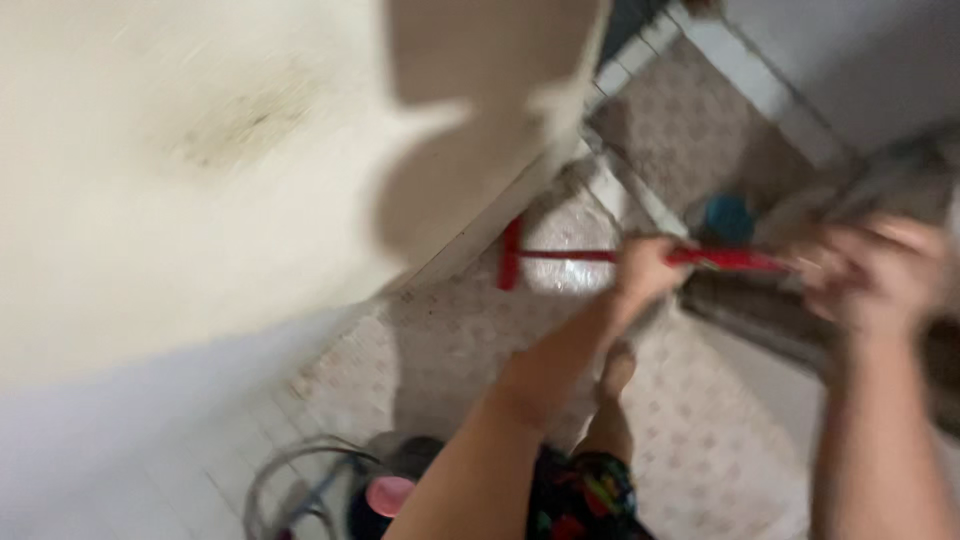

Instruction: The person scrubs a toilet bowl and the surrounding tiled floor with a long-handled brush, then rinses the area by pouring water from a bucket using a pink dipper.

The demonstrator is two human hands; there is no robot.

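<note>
The head view is blurred by motion. My left hand [648,270] is closed around the middle of a long red handle with a red crossbar head [511,254] that rests on the wet patterned floor tiles [690,440] by a pale wall [180,200]. My right hand [868,270] grips the near end of the same red floor wiper [728,260]. My bare foot [617,372] stands on the tiles below the handle.
A blue round object [728,218] sits on the floor beyond the handle. A dark step or threshold [760,315] runs at the right. Grey hose loops [300,480] and a dark bucket with a pink item [388,494] lie at the bottom left.
</note>
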